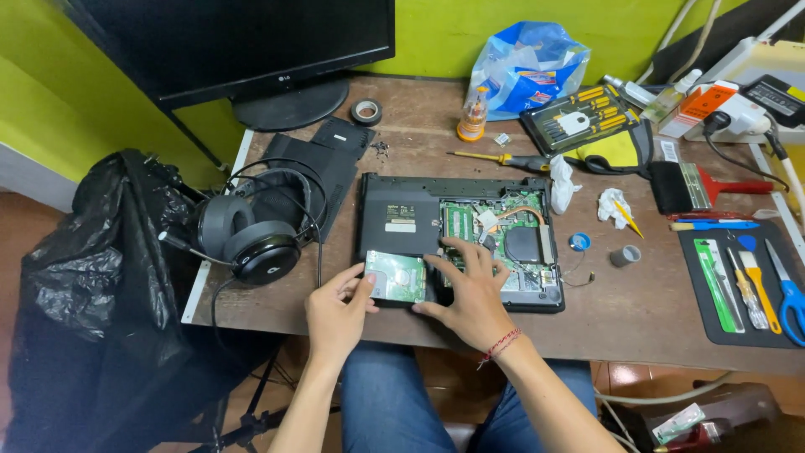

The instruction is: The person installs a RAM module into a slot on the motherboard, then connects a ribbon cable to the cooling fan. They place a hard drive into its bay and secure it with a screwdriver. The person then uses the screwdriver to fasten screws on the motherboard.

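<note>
One opened laptop [457, 239] lies bottom-up on the desk [637, 310], cover off, green boards and copper pipe showing. One drive [395, 276], flat, rectangular, silver-green with a label, sits at the laptop's near-left corner, partly over its bay. Left hand [335, 315] pinches the drive's left edge, thumb and fingers closed on it. Right hand [470, 294] lies flat, fingers spread, on the laptop just right of the drive, touching its right edge; not clamped on anything. One headset [251, 231] left of the laptop, one monitor [243, 42] behind, one tape roll [366, 111], one loose screwdriver [499, 158], one screwdriver kit [579, 117], one blue bag [528, 67], one brush [700, 186], two crumpled tissues [560, 184], one black trash bag [92, 277] at far left. One mat [738, 281] at right holds scissors [786, 294] and several small tools, count unclear.
</note>
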